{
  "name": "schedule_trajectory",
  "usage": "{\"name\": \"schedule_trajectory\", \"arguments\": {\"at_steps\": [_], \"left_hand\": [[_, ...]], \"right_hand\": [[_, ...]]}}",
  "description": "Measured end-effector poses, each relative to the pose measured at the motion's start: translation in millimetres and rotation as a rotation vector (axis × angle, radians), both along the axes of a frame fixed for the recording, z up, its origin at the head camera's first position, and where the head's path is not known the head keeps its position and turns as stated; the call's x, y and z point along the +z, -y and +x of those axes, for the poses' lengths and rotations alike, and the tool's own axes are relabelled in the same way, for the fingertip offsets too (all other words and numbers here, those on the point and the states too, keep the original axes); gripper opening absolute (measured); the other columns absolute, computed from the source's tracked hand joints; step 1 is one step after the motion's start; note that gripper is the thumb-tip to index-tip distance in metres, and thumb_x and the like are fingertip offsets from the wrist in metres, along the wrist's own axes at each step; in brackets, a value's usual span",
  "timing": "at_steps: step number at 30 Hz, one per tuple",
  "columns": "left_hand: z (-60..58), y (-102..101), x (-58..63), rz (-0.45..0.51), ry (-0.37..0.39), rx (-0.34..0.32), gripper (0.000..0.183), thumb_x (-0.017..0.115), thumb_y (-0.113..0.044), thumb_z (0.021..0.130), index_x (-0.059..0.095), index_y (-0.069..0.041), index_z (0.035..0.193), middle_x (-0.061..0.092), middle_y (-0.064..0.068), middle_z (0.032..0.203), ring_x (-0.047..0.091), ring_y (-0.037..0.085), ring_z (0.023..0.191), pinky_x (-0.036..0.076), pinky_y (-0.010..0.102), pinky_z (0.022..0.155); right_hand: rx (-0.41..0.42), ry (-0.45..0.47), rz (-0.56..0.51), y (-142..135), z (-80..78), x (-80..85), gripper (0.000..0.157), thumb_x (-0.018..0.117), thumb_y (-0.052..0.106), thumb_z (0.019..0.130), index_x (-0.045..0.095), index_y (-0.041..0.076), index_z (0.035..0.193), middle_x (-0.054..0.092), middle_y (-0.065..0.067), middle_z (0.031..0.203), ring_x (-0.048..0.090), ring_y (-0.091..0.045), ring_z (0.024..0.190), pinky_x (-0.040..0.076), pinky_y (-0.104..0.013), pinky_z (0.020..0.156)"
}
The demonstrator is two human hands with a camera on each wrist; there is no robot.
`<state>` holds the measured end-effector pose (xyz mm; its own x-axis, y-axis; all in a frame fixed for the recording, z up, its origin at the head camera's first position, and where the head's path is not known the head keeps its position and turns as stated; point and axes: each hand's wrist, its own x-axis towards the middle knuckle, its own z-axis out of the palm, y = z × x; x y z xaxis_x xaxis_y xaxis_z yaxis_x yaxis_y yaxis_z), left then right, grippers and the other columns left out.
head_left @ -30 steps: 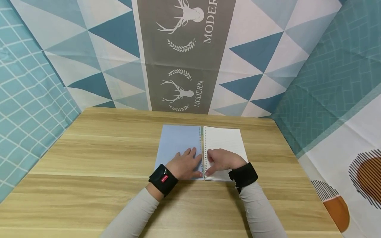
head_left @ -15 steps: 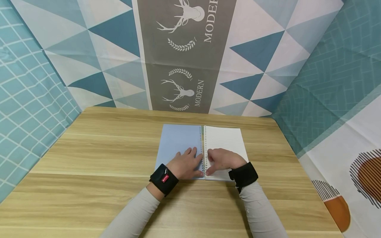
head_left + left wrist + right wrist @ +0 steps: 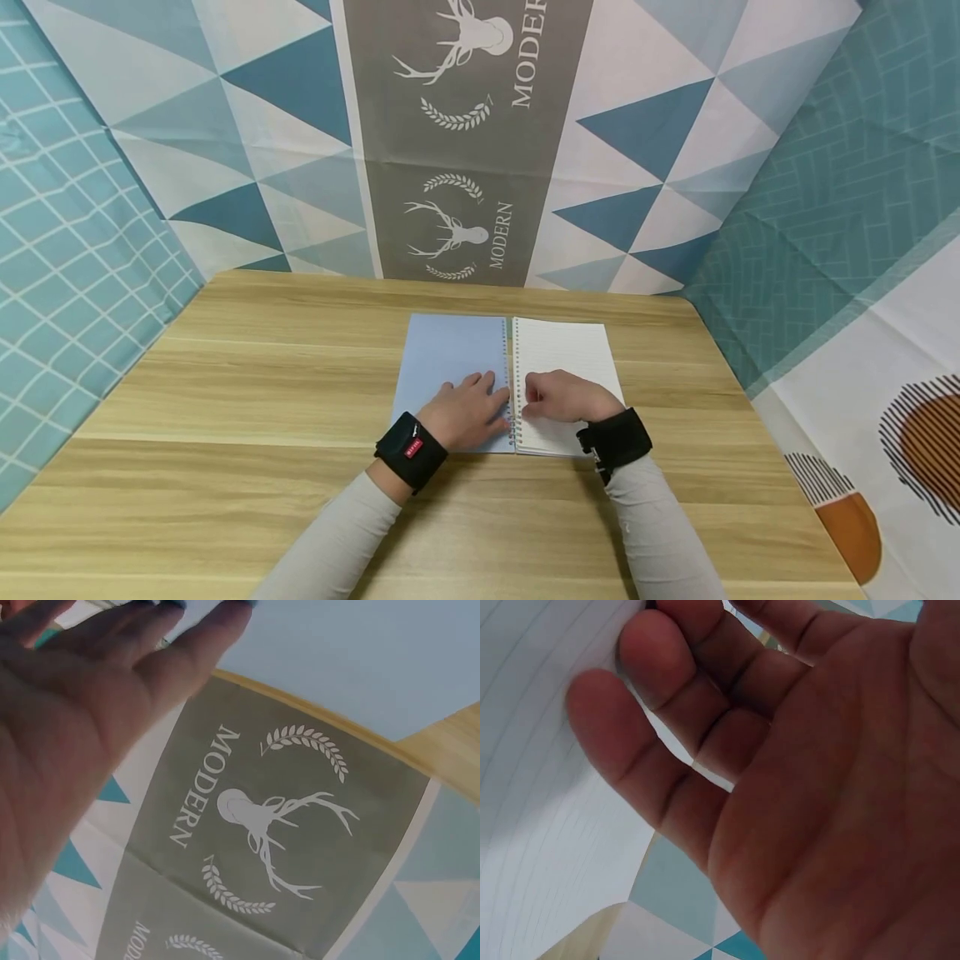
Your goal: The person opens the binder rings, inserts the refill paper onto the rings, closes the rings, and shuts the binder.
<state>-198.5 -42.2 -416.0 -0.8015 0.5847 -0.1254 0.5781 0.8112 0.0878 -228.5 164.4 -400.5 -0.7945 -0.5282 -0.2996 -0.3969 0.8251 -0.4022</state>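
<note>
A loose-leaf ring notebook lies spread open on the wooden table, its blue inner cover (image 3: 453, 342) on the left and white lined pages (image 3: 570, 346) on the right. A row of rings (image 3: 512, 429) runs down the middle. My left hand (image 3: 463, 414) rests on the lower part of the blue cover, fingers spread, their tips near the rings. On the lined page, by the lower rings, my right hand (image 3: 566, 397) has its fingers loosely bent. The right wrist view shows its fingertips (image 3: 604, 705) touching the paper. Its thumb is largely out of sight there.
The wooden table (image 3: 262, 392) extends on both sides of the notebook. A patterned cloth (image 3: 457, 158) with deer heads hangs behind the far edge. More cloth lines the left and right sides. Both wrists wear black bands (image 3: 411, 452).
The right thumb has drawn up from the lower rings toward the right fingers. The left thumb has shifted slightly upward. The notebook stays in place.
</note>
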Motion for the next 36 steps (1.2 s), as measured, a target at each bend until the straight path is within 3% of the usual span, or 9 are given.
{"name": "schedule_trajectory", "arguments": {"at_steps": [5, 12, 17, 28, 31, 36], "left_hand": [[1.1, -2.9, -4.8, 0.018, -0.134, 0.013, 0.039, 0.05, -0.047, 0.105, 0.061, -0.021, 0.131, 0.061, 0.009, 0.131, 0.06, 0.031, 0.127, 0.057, 0.058, 0.086], [2.9, -6.5, -11.9, 0.07, -0.307, 0.036, 0.031, 0.057, -0.044, 0.102, 0.066, -0.019, 0.118, 0.068, 0.008, 0.109, 0.068, 0.029, 0.107, 0.059, 0.052, 0.068], [1.7, -8.5, -16.7, 0.071, -0.369, 0.046, 0.031, 0.059, -0.045, 0.101, 0.067, -0.019, 0.115, 0.068, 0.007, 0.104, 0.069, 0.028, 0.102, 0.059, 0.049, 0.064], [2.4, -10.7, -19.3, 0.05, -0.393, 0.056, 0.033, 0.059, -0.047, 0.101, 0.067, -0.019, 0.116, 0.069, 0.006, 0.102, 0.069, 0.026, 0.099, 0.059, 0.048, 0.062], [2.4, -9.4, -17.8, 0.052, -0.366, 0.048, 0.034, 0.058, -0.047, 0.101, 0.066, -0.019, 0.118, 0.069, 0.007, 0.106, 0.069, 0.028, 0.102, 0.059, 0.049, 0.065], [-0.3, -6.3, -10.6, 0.064, -0.256, 0.041, 0.035, 0.057, -0.045, 0.102, 0.065, -0.019, 0.124, 0.068, 0.008, 0.116, 0.067, 0.029, 0.109, 0.059, 0.051, 0.071]], "right_hand": [[-0.024, -0.012, 0.004, 2.2, 0.3, -1.8, 0.018, 0.071, 0.021, 0.095, 0.056, 0.012, 0.088, 0.051, 0.003, 0.072, 0.044, -0.011, 0.061, 0.034, -0.024, 0.055], [-0.049, -0.037, 0.027, 6.0, 2.5, -1.7, 0.022, 0.073, 0.023, 0.093, 0.056, 0.012, 0.086, 0.05, 0.003, 0.071, 0.044, -0.012, 0.061, 0.033, -0.024, 0.054], [-0.063, -0.037, 0.042, 7.5, 3.2, -0.9, 0.022, 0.074, 0.024, 0.093, 0.056, 0.012, 0.086, 0.051, 0.002, 0.071, 0.045, -0.013, 0.061, 0.033, -0.025, 0.055], [-0.067, -0.04, 0.044, 9.2, 5.6, 1.9, 0.023, 0.075, 0.024, 0.092, 0.057, 0.012, 0.085, 0.052, 0.002, 0.071, 0.045, -0.013, 0.061, 0.033, -0.025, 0.054], [-0.079, -0.023, 0.043, 8.7, 4.8, 2.0, 0.023, 0.075, 0.026, 0.093, 0.057, 0.012, 0.086, 0.052, 0.002, 0.071, 0.045, -0.013, 0.061, 0.033, -0.025, 0.055], [-0.081, 0.019, 0.004, 4.2, 2.1, 4.0, 0.02, 0.07, 0.028, 0.096, 0.059, 0.012, 0.093, 0.051, 0.002, 0.073, 0.045, -0.013, 0.062, 0.034, -0.025, 0.056]]}}
